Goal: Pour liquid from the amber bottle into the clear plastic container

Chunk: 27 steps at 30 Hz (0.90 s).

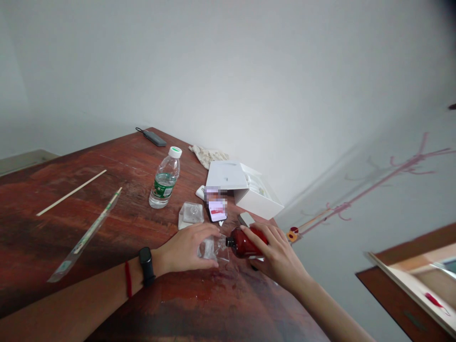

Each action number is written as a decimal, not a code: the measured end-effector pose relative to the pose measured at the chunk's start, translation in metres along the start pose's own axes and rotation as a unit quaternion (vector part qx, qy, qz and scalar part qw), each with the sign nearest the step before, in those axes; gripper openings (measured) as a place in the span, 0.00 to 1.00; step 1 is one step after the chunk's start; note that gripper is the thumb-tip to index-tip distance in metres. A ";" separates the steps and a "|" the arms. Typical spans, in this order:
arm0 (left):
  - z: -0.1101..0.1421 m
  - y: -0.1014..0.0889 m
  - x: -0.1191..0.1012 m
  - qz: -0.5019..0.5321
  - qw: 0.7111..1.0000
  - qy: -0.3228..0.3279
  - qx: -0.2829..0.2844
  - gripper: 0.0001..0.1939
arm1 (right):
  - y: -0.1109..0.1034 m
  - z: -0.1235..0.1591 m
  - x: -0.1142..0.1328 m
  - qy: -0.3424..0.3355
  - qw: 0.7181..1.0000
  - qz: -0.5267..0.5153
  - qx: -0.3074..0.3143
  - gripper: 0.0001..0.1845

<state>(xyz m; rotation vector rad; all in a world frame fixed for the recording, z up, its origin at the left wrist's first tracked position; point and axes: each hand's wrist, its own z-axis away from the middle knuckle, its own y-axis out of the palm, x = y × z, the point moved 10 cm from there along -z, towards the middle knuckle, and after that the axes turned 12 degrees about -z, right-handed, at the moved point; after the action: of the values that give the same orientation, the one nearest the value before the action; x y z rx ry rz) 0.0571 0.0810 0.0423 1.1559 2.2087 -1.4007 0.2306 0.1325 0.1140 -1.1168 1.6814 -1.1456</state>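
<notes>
My right hand [276, 251] is wrapped round a small dark red bottle [244, 243], tipped on its side with its black neck pointing left. The neck meets the rim of a small clear glass [215, 249], which my left hand [187, 248] grips from the left on the red-brown wooden table [107, 228]. My left wrist wears a black band and a red string. I cannot see any liquid flowing.
Behind the hands lie a clear square glass lid [191, 213], a phone [216, 206], an open white box [245, 187] and a water bottle [164, 179]. A chopstick [71, 192] and a clear wrapper [85, 237] lie at left. The table edge drops off right of my hand.
</notes>
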 end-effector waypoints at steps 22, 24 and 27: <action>0.000 -0.002 0.000 -0.004 1.000 -0.012 -0.002 0.40 | -0.001 -0.001 0.003 -0.011 1.000 0.019 0.004 0.48; 0.000 -0.003 0.001 -0.002 1.000 -0.017 -0.001 0.40 | -0.001 -0.002 0.003 -0.011 1.000 0.014 0.004 0.46; 0.000 -0.003 0.000 -0.003 1.000 -0.017 -0.003 0.40 | -0.002 -0.003 0.005 -0.013 1.000 0.011 0.004 0.45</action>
<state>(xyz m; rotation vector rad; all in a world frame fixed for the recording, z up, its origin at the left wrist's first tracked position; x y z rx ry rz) 0.0548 0.0807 0.0446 1.1156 2.1937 -1.4051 0.2273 0.1276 0.1164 -1.1002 1.6639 -1.1196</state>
